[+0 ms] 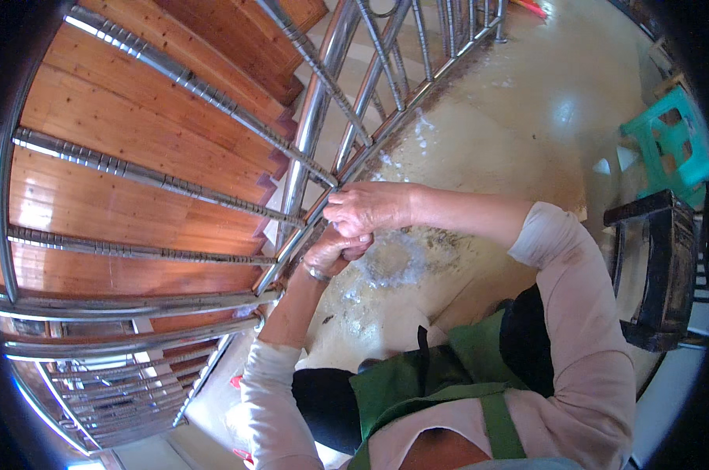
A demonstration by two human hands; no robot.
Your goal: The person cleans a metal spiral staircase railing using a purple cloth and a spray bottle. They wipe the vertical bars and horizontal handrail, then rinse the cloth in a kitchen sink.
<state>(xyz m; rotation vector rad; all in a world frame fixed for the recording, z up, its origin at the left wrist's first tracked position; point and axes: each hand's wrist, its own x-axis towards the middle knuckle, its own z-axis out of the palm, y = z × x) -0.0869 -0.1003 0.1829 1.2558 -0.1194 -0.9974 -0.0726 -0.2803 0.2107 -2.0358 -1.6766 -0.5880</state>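
Note:
Both hands meet at the bottom rail of a stainless steel stair railing. My right hand is curled, its knuckles beside the rail where an upright bar joins it. Just below, my left hand is also curled, with a metal band at the wrist, and touches the right hand. Whatever lies inside the fingers is hidden. Ribbed steel balusters run from the rail toward the left. On the floor under the hands is a wet, foamy patch.
Wooden wall or stair panels show behind the balusters. A green plastic stool and a worn dark wooden stool stand at the right. A red object lies on the floor at the top. More railing is at lower left.

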